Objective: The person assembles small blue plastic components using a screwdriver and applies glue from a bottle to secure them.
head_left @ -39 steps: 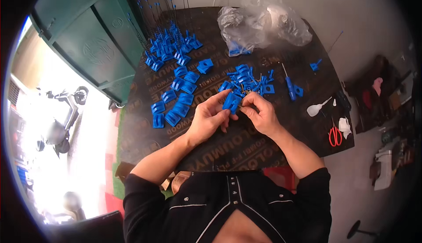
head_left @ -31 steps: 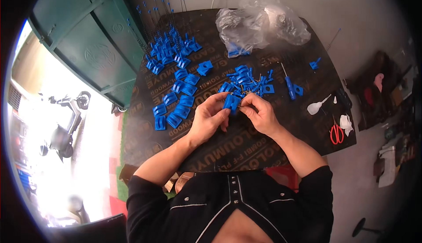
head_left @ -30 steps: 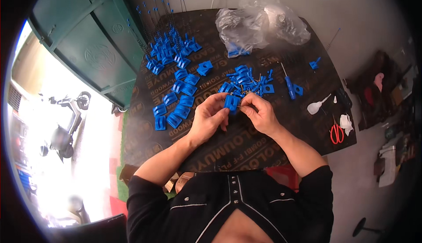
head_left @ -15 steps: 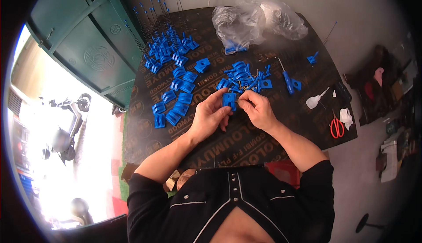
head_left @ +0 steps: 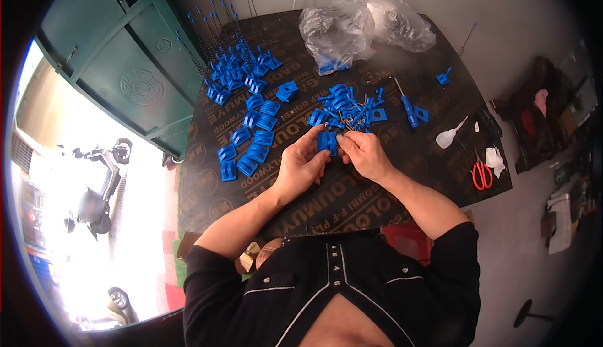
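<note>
Over the dark tabletop, my left hand [head_left: 300, 166] is closed on a blue plastic bracket [head_left: 325, 141] with a curved, ribbed face, gripped between thumb and fingers. My right hand [head_left: 365, 156] is pinched at the bracket's right edge, its thumb and forefinger pressed together. Whatever sits in that pinch is too small or hidden to make out. Just beyond both hands lies a loose pile of blue parts and metal screws [head_left: 352, 116]. A blue-handled screwdriver [head_left: 409, 112] rests right of the pile, beside a flat blue square piece [head_left: 421, 116].
Left of my hands, more blue brackets [head_left: 256, 153] lie in rows; behind them stand blue pieces with upright black springs [head_left: 235, 67]. Clear plastic bags [head_left: 339, 33] sit at the back. At the right are a small white squeeze bottle [head_left: 450, 135], red-handled scissors [head_left: 482, 175] and crumpled white tissue [head_left: 495, 162].
My right hand has turned slightly, and its fingertips have come closer against the bracket's right edge. The left hand keeps its hold in nearly the same place. The whole view has shifted a little.
</note>
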The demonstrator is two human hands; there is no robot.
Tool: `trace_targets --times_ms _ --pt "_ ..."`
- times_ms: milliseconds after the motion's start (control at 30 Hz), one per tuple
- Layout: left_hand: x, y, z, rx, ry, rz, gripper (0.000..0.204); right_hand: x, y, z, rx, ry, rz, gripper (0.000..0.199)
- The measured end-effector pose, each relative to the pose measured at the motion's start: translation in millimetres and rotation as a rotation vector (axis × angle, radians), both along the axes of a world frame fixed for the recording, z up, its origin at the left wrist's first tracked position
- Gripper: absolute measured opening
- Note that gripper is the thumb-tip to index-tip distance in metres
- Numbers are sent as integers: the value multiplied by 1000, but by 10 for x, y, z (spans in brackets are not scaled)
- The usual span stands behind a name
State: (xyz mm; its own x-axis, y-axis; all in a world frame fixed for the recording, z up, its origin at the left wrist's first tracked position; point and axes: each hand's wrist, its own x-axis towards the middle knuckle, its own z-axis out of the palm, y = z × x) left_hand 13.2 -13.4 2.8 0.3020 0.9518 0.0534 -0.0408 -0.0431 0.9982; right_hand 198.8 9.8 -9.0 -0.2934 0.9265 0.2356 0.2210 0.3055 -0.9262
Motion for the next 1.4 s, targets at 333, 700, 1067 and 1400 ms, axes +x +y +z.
trace_targets --times_ms 333,700,1067,1400 --pt "0 -39 54 105 55 34 53 -61 -11 -27 69 145 60 17" --pt "-65 27 29 13 -26 -34 54 69 123 -65 -58 266 225 13" --pt "-81 67 -9 -12 -53 -97 54 103 172 -100 -348 467 371 18" --pt "-26 21 -21 49 32 -33 53 47 99 -82 -259 381 258 27"
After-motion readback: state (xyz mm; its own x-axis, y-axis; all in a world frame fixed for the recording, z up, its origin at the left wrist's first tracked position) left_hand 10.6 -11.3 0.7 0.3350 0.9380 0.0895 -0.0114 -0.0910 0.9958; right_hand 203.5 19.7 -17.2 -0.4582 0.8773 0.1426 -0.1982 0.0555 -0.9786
